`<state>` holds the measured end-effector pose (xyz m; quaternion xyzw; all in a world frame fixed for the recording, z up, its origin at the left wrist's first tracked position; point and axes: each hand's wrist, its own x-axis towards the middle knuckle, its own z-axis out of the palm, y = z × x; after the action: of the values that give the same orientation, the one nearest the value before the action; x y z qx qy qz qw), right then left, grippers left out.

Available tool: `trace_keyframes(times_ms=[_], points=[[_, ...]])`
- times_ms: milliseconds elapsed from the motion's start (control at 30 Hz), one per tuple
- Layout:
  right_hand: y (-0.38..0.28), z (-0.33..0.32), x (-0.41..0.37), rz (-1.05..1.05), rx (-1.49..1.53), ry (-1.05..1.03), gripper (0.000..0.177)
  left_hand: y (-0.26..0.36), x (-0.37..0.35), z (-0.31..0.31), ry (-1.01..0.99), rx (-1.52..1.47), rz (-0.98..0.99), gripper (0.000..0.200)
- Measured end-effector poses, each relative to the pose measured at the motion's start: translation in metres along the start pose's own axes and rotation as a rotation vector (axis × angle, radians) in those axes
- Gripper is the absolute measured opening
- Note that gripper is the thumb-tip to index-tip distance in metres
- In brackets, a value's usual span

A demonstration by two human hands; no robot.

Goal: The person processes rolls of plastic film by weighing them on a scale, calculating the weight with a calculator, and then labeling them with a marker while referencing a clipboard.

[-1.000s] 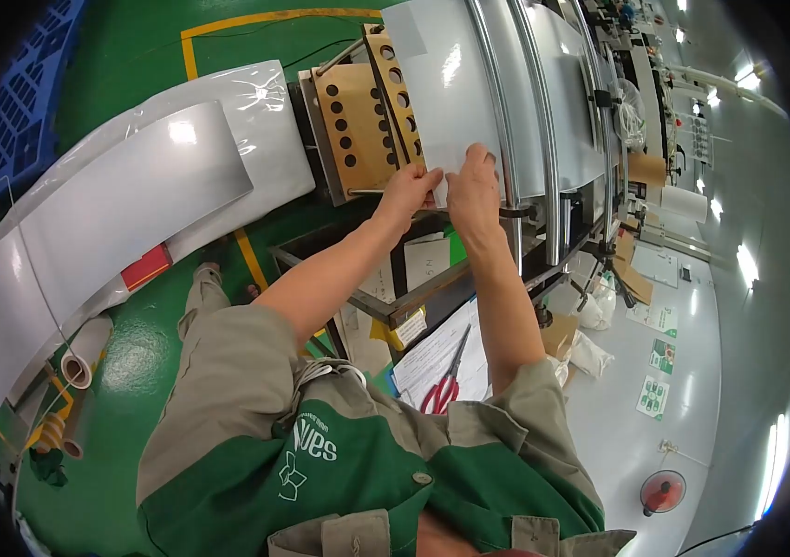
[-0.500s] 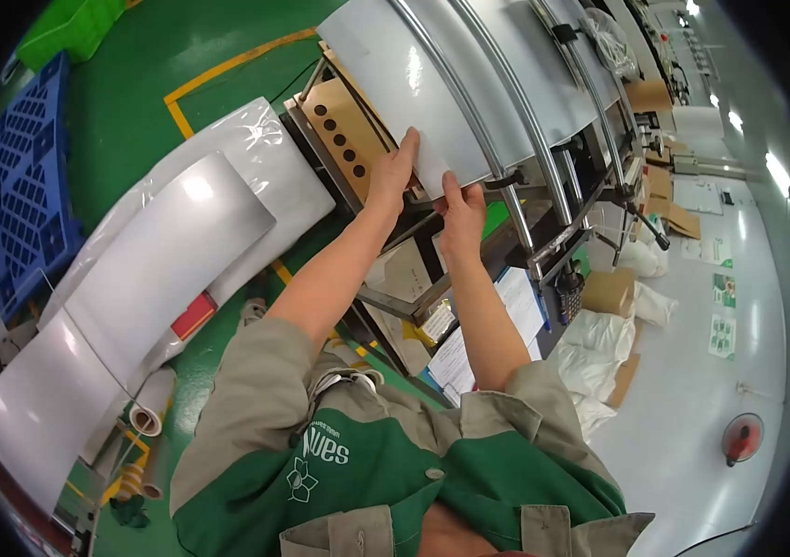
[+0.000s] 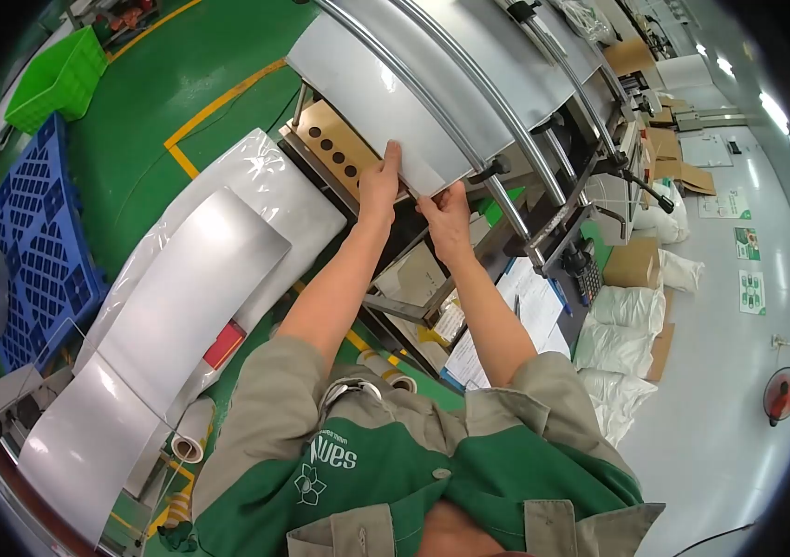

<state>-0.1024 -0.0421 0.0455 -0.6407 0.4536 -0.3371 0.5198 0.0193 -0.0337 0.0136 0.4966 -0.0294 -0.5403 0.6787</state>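
Note:
A large silvery sheet lies on the machine frame, passing beneath curved metal bars. My left hand grips the sheet's near edge at its left part, thumb side against the edge. At the near corner, my right hand pinches the same sheet between thumb and fingers. Below the sheet, left of my left hand, is a brown panel with several dark round holes. The fingertips under the sheet are hidden.
Silvery sheets rest on a plastic-wrapped stack at the left. Beyond are a blue pallet and a green crate. Papers, a calculator and white bags are on the right.
Both hands have shifted slightly left in view, still at the sheet's near edge. The view has turned, so the surrounding stacks and bags appear moved right and the green crate shows more fully.

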Motion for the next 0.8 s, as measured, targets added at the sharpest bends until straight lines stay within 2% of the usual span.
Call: trace_keyframes(times_ms=[200, 233, 333, 367, 467, 533, 667, 800], points=[[-0.020, -0.009, -0.003, 0.082, 0.230, -0.173, 0.036, 0.001, -0.007, -0.004, -0.029, 0.033, 0.050, 0.054], [-0.015, -0.013, -0.003, 0.138, 0.265, -0.170, 0.029, 0.000, -0.009, -0.006, -0.012, 0.005, 0.059, 0.042], [-0.014, -0.014, -0.008, 0.258, 0.430, -0.120, 0.022, -0.003, -0.025, -0.009, 0.355, 0.214, 0.630, 0.025], [-0.014, -0.012, -0.012, 0.264, 0.467, -0.087, 0.015, -0.003, -0.026, -0.010, 0.270, 0.156, 0.716, 0.009], [-0.003, -0.013, -0.020, 0.276, 0.614, -0.052, 0.016, 0.015, -0.046, -0.008, 0.050, 0.787, 1.232, 0.009], [-0.012, -0.009, -0.023, 0.339, 0.672, -0.045, 0.015, 0.017, -0.046, -0.009, -0.140, 0.886, 1.312, 0.016], [-0.009, -0.015, -0.022, 0.361, 0.655, -0.077, 0.016, 0.027, -0.037, -0.016, -0.354, 0.939, 1.353, 0.018], [-0.014, -0.014, -0.023, 0.347, 0.622, -0.074, 0.015, 0.035, -0.036, -0.022, -0.477, 0.960, 1.364, 0.017]])
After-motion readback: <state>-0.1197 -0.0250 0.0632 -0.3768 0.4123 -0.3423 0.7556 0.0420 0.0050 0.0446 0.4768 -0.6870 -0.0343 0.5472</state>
